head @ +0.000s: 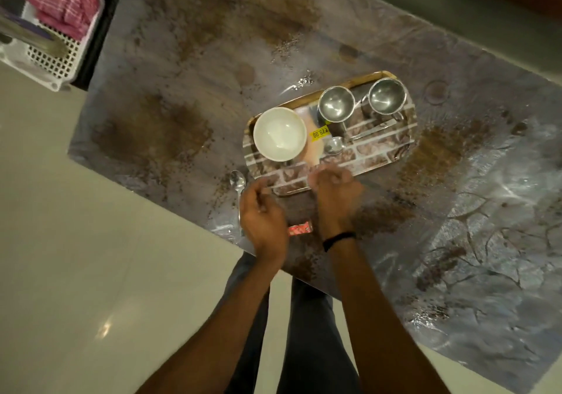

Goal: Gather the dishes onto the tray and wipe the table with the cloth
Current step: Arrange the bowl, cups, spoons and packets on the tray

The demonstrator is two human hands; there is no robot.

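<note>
A brick-patterned tray [380, 150] lies mid-table. On it stand a white bowl [279, 134] and two steel cups [336, 103] [386, 95], with a steel spoon [334, 145] lying beside them. A second spoon [237, 179] lies on the table off the tray's near left corner; its handle runs along and under my left hand [263, 220], whose fingers are curled. My right hand [336, 193] is blurred, its fingers curled over the tray's near edge with nothing visible in them. The pink checked cloth [60, 4] rests in a white basket [57, 62] at the far left.
The table [213, 59] is covered with brown crumbs and stains in several patches. A small red packet [300, 228] lies between my wrists near the table's front edge. The basket sits on a dark stand beside the table's far left corner. Pale floor lies below.
</note>
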